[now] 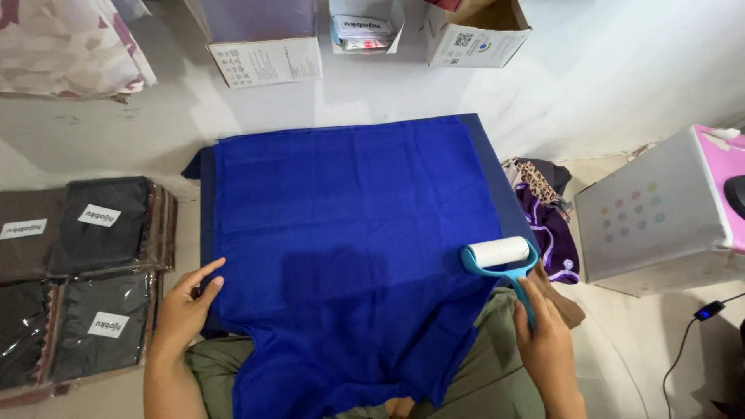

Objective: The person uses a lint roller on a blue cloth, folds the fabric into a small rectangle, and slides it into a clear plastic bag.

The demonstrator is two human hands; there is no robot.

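Nearest the camera, at the bottom of the frame, the blue cloth (349, 248) drapes over the person's lap in olive trousers (481, 380) and spreads up over a darker blue board (497, 178) to the middle of the picture. The right hand (547, 345), lower right, has its fingers (521, 314) wrapped and pressed together around the teal handle of a lint roller (500, 256), whose white roll rests on the cloth's right edge. The left hand (186, 302), lower left, lies flat with fingers spread on the cloth's left edge, pinning it

To roll well, I judge the cloth should stay taut under the flat hand, and the roll should run in straight, overlapping passes with even pressure, so the fabric neither bunches nor slides off the board

The surface underneath is a pale floor meeting a white wall. At left lie stacked dark garments in clear wrappers (85, 264). Along the top edge stand open cardboard boxes (473, 35) and a patterned fabric (62, 43). At right sits a grey and pink box (667, 209), with crumpled purple and leopard cloths (547, 217) beside it and a black cable (698, 326) in the lower right corner
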